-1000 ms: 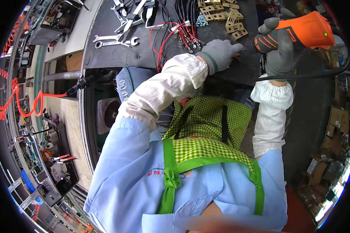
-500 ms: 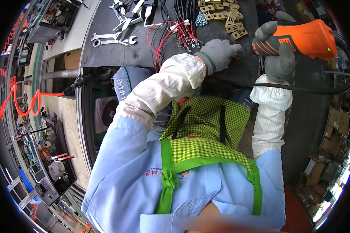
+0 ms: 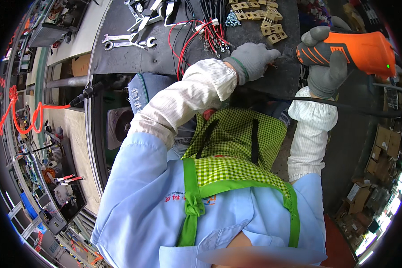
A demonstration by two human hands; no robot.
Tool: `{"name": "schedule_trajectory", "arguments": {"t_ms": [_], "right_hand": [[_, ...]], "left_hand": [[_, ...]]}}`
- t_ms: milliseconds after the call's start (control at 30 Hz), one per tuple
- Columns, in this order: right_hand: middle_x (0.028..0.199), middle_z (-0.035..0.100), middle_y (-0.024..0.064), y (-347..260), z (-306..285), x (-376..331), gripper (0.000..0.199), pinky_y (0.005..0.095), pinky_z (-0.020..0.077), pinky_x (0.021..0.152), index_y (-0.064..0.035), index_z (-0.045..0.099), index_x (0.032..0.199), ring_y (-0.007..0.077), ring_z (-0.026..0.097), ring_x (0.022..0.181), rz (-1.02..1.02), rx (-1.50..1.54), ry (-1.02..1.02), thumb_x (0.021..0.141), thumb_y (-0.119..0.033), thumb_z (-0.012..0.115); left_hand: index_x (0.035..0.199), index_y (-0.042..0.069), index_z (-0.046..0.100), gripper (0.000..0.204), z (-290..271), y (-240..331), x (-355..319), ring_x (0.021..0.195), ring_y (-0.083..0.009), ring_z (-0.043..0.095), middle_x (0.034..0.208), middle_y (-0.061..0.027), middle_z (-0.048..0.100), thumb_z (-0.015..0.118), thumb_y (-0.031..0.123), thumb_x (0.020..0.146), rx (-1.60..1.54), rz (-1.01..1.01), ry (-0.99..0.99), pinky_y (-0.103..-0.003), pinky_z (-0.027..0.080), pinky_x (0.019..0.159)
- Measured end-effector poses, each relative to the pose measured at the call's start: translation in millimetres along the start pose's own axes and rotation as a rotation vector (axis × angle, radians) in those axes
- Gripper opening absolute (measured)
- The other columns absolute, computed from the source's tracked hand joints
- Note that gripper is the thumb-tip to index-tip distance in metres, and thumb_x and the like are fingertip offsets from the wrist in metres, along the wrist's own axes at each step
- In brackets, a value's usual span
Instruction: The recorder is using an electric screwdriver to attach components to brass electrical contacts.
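The right hand (image 3: 327,77), gloved in grey, is wrapped around an orange power tool (image 3: 364,51), which lies across the line of the surface's right edge: its nose is at that edge and most of its body is out past it. The left hand (image 3: 253,61), also gloved, is over the near right part of the surface (image 3: 158,62), fingers drawn together and pointing at the nose; whether they grasp anything is unclear. A small copper-coloured bit shows just below the fingertips.

Beyond the right edge, dark floor gives the tool side room as far as the cardboard boxes (image 3: 382,138). A black cable (image 3: 344,105) crosses the right sleeve (image 3: 310,134). The tool's shell is bright orange, with a dark grey front section, slanted orange stripes and a green light at the rear.

Away from the left hand, brass-coloured blocks (image 3: 272,29) lie near the right edge, a narrow bare strip between. Red and black wires (image 3: 201,33) spread to their left. Wrenches (image 3: 123,43) lie near the left edge, and bare surface runs from them along the near edge.
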State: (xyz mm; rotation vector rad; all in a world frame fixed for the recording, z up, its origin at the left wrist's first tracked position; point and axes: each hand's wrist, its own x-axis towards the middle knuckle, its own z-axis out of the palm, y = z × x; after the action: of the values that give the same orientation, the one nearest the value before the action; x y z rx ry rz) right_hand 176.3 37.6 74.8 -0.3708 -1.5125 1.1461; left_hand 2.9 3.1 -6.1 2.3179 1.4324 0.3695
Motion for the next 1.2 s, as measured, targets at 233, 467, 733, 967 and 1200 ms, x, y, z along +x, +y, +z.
{"name": "schedule_trajectory", "arguments": {"t_ms": [233,467,733,967,1200], "right_hand": [[0.107,0.06,0.0094,2.1,2.9,13.4,0.05,0.0335,0.048,0.066,-0.0053,0.049,0.127,0.0183,0.058,0.088,0.117,0.24,-0.24,0.089,-0.037,0.06],[0.095,0.063,0.0084,3.7,23.7,15.1,0.047,0.033,0.0487,0.064,-0.0045,0.051,0.121,0.0185,0.059,0.08,0.011,-0.083,-0.105,0.089,-0.037,0.061],[0.092,0.067,0.0125,-12.0,33.3,3.3,0.027,0.0352,0.0544,0.064,-0.0002,0.061,0.105,0.0222,0.066,0.078,0.063,-0.049,0.146,0.084,-0.017,0.066],[0.097,0.062,0.0125,-73.0,2.7,-3.2,0.062,0.0407,0.0474,0.08,0.0006,0.059,0.11,0.026,0.059,0.088,-0.206,-0.11,0.247,0.074,-0.048,0.069],[0.087,0.064,0.0149,-42.3,-9.3,-43.1,0.062,0.0409,0.0514,0.073,0.004,0.045,0.127,0.0248,0.062,0.075,-0.244,-0.126,0.343,0.081,-0.034,0.062]], "left_hand": [[0.121,0.017,0.054,0.045,0.5,3.0,-1.1,0.092,-0.0366,0.065,0.097,-0.0169,0.065,0.066,0.013,0.078,-0.005,-0.014,0.031,-0.046,0.053,0.075],[0.108,0.007,0.053,0.035,1.3,-0.4,1.4,0.088,-0.0383,0.065,0.09,-0.0177,0.066,0.067,0.013,0.077,-0.034,-0.05,0.091,-0.048,0.053,0.073],[0.106,0.006,0.051,0.036,8.3,-1.4,1.6,0.081,-0.0415,0.064,0.083,-0.0182,0.065,0.068,0.019,0.077,-0.068,-0.073,0.119,-0.05,0.051,0.07],[0.112,0.004,0.047,0.05,18.1,24.2,14.4,0.096,-0.0415,0.062,0.107,-0.0233,0.06,0.072,0.029,0.077,-0.293,-0.451,0.328,-0.046,0.053,0.082],[0.116,0.009,0.058,0.054,-27.6,-12.9,-1.5,0.101,-0.0376,0.061,0.11,-0.0196,0.061,0.074,0.041,0.075,-0.16,-0.358,0.326,-0.043,0.051,0.085]]}}
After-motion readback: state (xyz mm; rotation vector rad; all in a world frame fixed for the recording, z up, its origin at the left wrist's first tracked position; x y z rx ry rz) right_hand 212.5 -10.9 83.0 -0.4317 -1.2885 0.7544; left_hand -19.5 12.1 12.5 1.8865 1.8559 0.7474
